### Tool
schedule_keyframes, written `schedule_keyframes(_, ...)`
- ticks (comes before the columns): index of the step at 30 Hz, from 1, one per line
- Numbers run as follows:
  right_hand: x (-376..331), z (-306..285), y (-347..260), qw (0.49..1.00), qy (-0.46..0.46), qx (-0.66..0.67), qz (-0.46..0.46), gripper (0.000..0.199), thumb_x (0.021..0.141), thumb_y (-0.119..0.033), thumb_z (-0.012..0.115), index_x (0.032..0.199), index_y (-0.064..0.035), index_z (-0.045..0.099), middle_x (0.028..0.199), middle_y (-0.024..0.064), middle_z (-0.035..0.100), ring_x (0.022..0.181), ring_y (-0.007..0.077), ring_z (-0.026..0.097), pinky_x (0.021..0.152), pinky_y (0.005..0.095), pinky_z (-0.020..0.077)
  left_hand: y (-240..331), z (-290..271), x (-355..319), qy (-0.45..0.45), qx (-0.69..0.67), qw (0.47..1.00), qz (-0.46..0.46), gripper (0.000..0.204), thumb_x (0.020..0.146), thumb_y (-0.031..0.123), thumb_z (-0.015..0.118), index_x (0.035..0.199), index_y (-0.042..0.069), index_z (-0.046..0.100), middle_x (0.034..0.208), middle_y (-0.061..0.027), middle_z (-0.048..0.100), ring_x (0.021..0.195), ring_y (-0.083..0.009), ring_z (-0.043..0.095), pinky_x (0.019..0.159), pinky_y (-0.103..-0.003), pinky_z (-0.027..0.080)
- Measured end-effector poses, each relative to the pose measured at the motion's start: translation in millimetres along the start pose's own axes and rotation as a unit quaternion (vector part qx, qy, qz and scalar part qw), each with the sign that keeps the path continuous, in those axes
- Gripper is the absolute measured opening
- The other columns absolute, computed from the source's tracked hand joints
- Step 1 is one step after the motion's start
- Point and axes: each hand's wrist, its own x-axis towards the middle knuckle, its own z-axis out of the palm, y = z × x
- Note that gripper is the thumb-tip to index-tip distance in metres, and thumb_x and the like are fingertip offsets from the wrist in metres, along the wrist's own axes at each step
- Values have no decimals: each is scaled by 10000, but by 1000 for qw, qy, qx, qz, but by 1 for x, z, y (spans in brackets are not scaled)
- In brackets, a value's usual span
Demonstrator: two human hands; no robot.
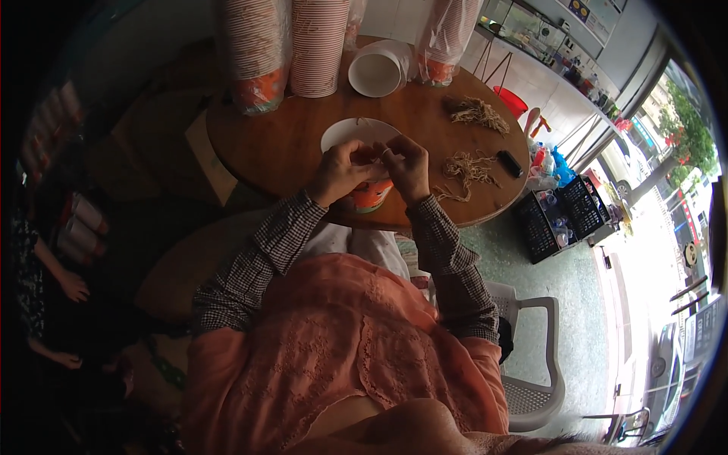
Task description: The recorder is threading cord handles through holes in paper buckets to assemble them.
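Coral embroidered clothing [356,334] on the wearer's chest fills the foreground, and two forearms in checked sleeves [258,254] reach forward to a round brown wooden counter [280,163]. The left hand [337,168] and right hand [409,165] meet above a paper tub [371,199], white inside and orange-patterned outside, which stands near the counter's close edge. On both hands the fingers [400,144] are bent inward, tips close together; something thin and pale shows between them, but it is too small to tell which hand grips it, or how firmly. To the right lie two loose heaps of tan twine, a farther bundle [481,114] and a nearer tangle [469,168], with a small black object [509,163] just beside the nearer one. At the back rise tall stacks of tubs [318,49], some in clear plastic, and a white tub [375,73] lies on its side. As a judgement, the thin piece could slip away if the pinch loosens; a wrist bumping the upright tub could send it over the near edge; the tangle could knot tighter if one strand is pulled carelessly; and a knock to the counter could roll the sideways tub or topple a stack.
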Motion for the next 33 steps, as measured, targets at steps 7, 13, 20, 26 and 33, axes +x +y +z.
schedule_keyframes(7, 18, -28, 9, 986, -137, 93, 1, 144, 823, -87, 671, 904, 25, 632, 812, 49, 654, 742, 98, 608, 663, 240, 485, 5, -3, 0, -31, 11, 999, -31, 192, 855, 145, 691, 927, -32, 669, 809, -10, 662, 758, -57, 599, 684, -211, 501)
schedule_keyframes(13, 7, -60, -4, 989, -21, 143, 41, 187, 821, -66, 679, 995, 0, 652, 948, 68, 660, 867, 131, 614, 786, 264, 493, 1, -10, 3, -74, -63, 993, -61, 200, 877, 174, 676, 933, -18, 666, 831, 5, 655, 762, -45, 583, 695, -204, 486)
schedule_keyframes(20, -21, -46, -6, 995, -60, 25, -70, 202, 817, -111, 702, 999, -25, 684, 1003, 94, 640, 978, 178, 597, 878, 308, 460, 2, -9, 6, -98, -60, 992, -51, 187, 895, 151, 650, 974, -19, 651, 871, -2, 649, 803, -50, 587, 725, -203, 488)
schedule_keyframes(26, -14, -40, -12, 988, -117, 98, -36, 202, 816, -78, 700, 1007, -19, 677, 996, 64, 657, 965, 140, 599, 863, 287, 474, 6, -7, 4, -96, -83, 989, -70, 157, 892, 95, 635, 967, -42, 649, 872, -38, 667, 803, -83, 624, 736, -223, 526)
schedule_keyframes(33, -14, -35, 0, 988, -122, 85, -33, 96, 849, -81, 659, 914, -10, 660, 954, 56, 675, 879, 129, 618, 801, 288, 488, 6, -10, 5, -115, -49, 991, -56, 171, 887, 106, 639, 1013, -8, 645, 923, -16, 655, 854, -64, 599, 760, -214, 497)
